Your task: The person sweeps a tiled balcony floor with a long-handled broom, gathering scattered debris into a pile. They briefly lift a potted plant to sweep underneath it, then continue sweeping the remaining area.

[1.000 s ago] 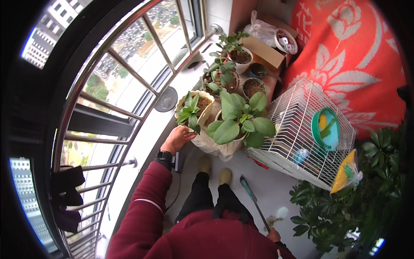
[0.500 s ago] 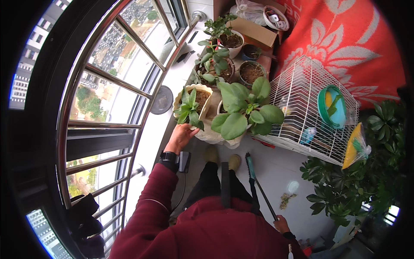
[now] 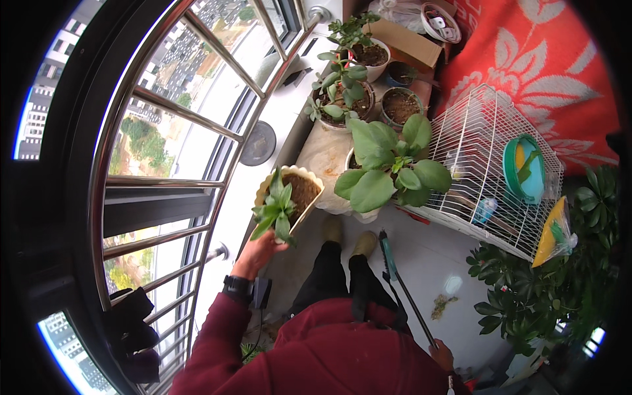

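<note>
My left hand (image 3: 259, 255) is closed on the near rim of a cream scalloped flower pot (image 3: 309, 209). Brown soil fills the pot, and a small green leafy plant (image 3: 277, 207) leans over my fingers. The pot hangs in front of the plant stand, tilted toward me. Low on the right, my right hand (image 3: 442, 355) grips the black handle of a broom (image 3: 413, 299); its teal head rests near my shoes. A broad-leaved potted plant (image 3: 395, 168) stands just right of the held pot.
Several potted plants (image 3: 341, 99) line the cloth-covered stand (image 3: 322, 150). To the right is a white wire birdcage (image 3: 474, 168), with a bushy plant (image 3: 513, 276) nearer me. Metal window bars (image 3: 168, 182) run along the left. Small debris (image 3: 442, 307) lies on the floor.
The cream pot has come off the stand, moving left and toward me in my left hand. The right hand still holds the broom, slightly shifted.
</note>
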A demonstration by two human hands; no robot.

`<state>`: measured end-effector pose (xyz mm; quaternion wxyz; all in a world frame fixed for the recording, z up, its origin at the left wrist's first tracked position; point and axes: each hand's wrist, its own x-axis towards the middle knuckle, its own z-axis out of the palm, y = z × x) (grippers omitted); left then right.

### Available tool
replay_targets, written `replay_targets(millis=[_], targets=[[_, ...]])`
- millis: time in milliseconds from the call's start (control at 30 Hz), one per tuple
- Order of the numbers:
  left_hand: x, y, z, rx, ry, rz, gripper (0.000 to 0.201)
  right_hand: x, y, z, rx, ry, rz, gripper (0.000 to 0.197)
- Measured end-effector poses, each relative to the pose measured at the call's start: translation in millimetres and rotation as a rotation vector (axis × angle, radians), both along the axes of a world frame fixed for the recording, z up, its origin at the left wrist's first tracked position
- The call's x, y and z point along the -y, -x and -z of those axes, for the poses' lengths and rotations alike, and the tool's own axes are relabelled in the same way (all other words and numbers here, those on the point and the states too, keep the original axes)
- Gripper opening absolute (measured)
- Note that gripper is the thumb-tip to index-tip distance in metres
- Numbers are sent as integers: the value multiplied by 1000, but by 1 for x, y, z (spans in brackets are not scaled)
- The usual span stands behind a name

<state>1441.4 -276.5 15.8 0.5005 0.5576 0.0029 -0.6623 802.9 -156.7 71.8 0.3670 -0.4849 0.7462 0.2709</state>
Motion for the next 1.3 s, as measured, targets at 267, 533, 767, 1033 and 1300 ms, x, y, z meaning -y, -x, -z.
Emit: replay_targets(millis=[267,533,767,1033,1300], targets=[[-122,24,-27,-3,-75,-66,26,-5,69,-59,-39,29,-131,30],[-166,57,-39,-3,-138,-155,26,44,76,-51,-181,299,-344,25],[-167,44,-31,-26,-87,-51,27,22,70,-162,-38,351,-264,28],[-180,-6,2,-80,3,74,28,-19,-79,-203,-51,480,-394,31],[-226,-43,-32,-8,-16,134,34,15,-208,-136,171,576,-516,37]])
